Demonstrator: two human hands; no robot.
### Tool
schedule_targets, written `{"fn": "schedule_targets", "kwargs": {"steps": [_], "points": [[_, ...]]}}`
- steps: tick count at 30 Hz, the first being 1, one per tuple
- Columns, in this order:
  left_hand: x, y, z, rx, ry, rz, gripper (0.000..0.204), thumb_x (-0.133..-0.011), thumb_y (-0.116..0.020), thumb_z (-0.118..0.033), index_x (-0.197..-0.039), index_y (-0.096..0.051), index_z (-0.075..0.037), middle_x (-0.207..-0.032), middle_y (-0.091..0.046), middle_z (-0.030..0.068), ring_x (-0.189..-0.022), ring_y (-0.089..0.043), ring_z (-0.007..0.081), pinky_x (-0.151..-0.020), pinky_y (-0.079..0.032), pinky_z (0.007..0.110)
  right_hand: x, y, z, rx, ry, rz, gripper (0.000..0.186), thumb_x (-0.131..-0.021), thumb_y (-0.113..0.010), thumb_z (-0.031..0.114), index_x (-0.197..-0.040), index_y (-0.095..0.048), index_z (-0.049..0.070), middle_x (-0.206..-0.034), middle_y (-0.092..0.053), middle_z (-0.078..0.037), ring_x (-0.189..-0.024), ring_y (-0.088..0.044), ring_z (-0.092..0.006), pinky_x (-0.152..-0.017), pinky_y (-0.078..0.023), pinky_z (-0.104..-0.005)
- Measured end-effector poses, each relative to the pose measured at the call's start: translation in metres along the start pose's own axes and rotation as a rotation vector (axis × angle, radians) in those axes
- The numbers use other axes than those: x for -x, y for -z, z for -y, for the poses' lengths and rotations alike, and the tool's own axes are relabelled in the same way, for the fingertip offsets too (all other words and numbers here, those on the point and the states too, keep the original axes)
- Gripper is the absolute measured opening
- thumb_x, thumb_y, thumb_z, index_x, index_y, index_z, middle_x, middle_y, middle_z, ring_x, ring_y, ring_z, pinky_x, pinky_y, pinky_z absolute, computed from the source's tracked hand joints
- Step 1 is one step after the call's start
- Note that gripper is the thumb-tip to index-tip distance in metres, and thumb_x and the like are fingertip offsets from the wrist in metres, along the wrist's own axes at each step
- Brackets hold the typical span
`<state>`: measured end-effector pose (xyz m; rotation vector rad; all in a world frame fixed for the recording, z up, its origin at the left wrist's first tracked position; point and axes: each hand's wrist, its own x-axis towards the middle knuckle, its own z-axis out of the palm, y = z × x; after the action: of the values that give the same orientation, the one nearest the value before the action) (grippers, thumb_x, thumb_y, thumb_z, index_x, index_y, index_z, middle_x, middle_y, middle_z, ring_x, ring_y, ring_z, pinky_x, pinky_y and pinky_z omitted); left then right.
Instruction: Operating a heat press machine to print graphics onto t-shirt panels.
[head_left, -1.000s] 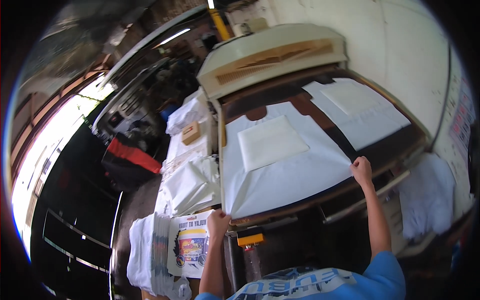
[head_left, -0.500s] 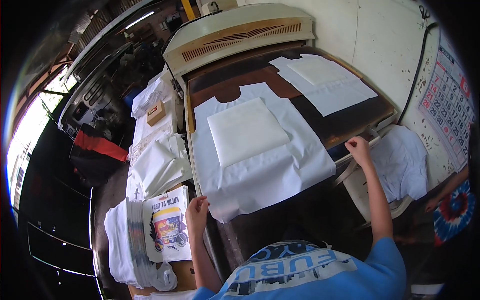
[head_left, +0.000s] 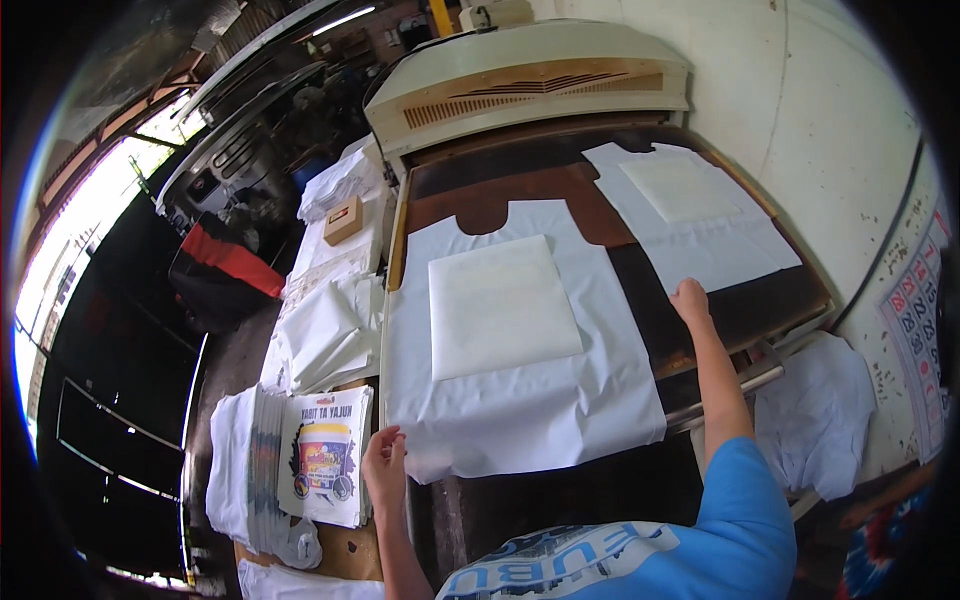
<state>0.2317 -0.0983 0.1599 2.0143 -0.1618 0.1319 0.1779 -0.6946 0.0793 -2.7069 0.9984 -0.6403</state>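
Note:
Two white sleeveless fabric pieces lie flat on the dark heat press bed. The larger left fabric piece [head_left: 540,420] has a square white sheet [head_left: 505,308] on it, and its hem hangs over the front edge. On the right fabric piece [head_left: 725,248] rests another white sheet [head_left: 680,189]. My right hand [head_left: 691,302] is closed at the lower left corner of the right piece, fingertips pinched on its hem. Beside the left piece's lower left corner, my left hand [head_left: 384,462] has curled fingers, with nothing visible in them.
Behind the bed stands the cream press hood [head_left: 530,95]. At left, a long table bears crumpled white cloth [head_left: 335,330], a small cardboard box [head_left: 343,220] and a stack of printed fabric [head_left: 322,460]. White cloth [head_left: 815,415] hangs at right, near another person's tie-dyed clothing [head_left: 880,545].
My right hand has moved forward from the front rail to the right fabric piece's hem. My left hand stays near the left piece's corner. The view has shifted.

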Motion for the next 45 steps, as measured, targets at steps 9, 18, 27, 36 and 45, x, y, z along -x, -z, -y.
{"fn": "schedule_targets", "kwargs": {"steps": [9, 18, 27, 36, 45], "points": [[0.023, 0.048, 0.038, 0.056, 0.201, -0.171, 0.019, -0.083, -0.055, -0.01, -0.096, -0.06, 0.002, -0.081, -0.063, 0.0066, -0.068, -0.057, 0.0093, -0.058, -0.046, 0.021, -0.027, -0.015, -0.03, 0.045, 0.145, -0.033, 0.011, -0.062, -0.061, 0.005, -0.063, -0.056, -0.005, -0.07, -0.057, -0.024, -0.072, -0.056, -0.0408, -0.065, -0.045, -0.0455], [-0.053, -0.008, 0.044, 0.167, 0.198, 0.156, 0.028, -0.081, -0.056, -0.015, -0.104, -0.056, 0.0, -0.09, -0.062, 0.0084, -0.069, -0.058, 0.013, -0.059, -0.044, 0.025, 0.085, 0.103, 0.049, -0.132, 0.213, -0.055, 0.008, -0.062, -0.055, 0.0, -0.059, -0.049, -0.003, -0.065, -0.051, -0.019, -0.065, -0.051, -0.0376, -0.06, -0.042, -0.0433], [-0.133, -0.086, 0.052, 0.191, 0.308, 0.328, 0.053, -0.074, -0.057, -0.021, -0.12, -0.042, 0.002, -0.092, -0.058, 0.014, -0.067, -0.06, 0.0173, -0.055, -0.044, 0.03, 0.301, 0.167, 0.106, -0.31, 0.118, 0.132, 0.005, -0.07, -0.057, 0.001, -0.07, -0.054, -0.003, -0.069, -0.051, -0.014, -0.056, -0.05, -0.0285, -0.054, -0.04, -0.0361], [-0.157, -0.114, 0.057, 0.301, 0.52, 0.474, 0.051, -0.072, -0.057, -0.026, -0.114, -0.049, 0.003, -0.086, -0.059, 0.0079, -0.063, -0.056, 0.0142, -0.052, -0.04, 0.028, 0.364, 0.21, 0.111, -0.238, -0.147, 0.066, 0.012, -0.076, -0.059, 0.005, -0.084, -0.056, -0.002, -0.075, -0.054, -0.013, -0.066, -0.055, -0.027, -0.058, -0.041, -0.0354], [-0.111, -0.079, 0.037, -0.199, -0.346, 0.064, 0.017, -0.076, -0.056, -0.018, -0.083, -0.067, -0.007, -0.082, -0.062, 0.012, -0.072, -0.059, 0.0285, -0.066, -0.045, 0.034, 0.286, 0.22, 0.157, -0.214, 0.193, -0.136, 0.004, -0.08, -0.053, 0.001, -0.077, -0.051, -0.002, -0.071, -0.05, -0.013, -0.062, -0.05, -0.0272, -0.056, -0.04, -0.0337]]}}
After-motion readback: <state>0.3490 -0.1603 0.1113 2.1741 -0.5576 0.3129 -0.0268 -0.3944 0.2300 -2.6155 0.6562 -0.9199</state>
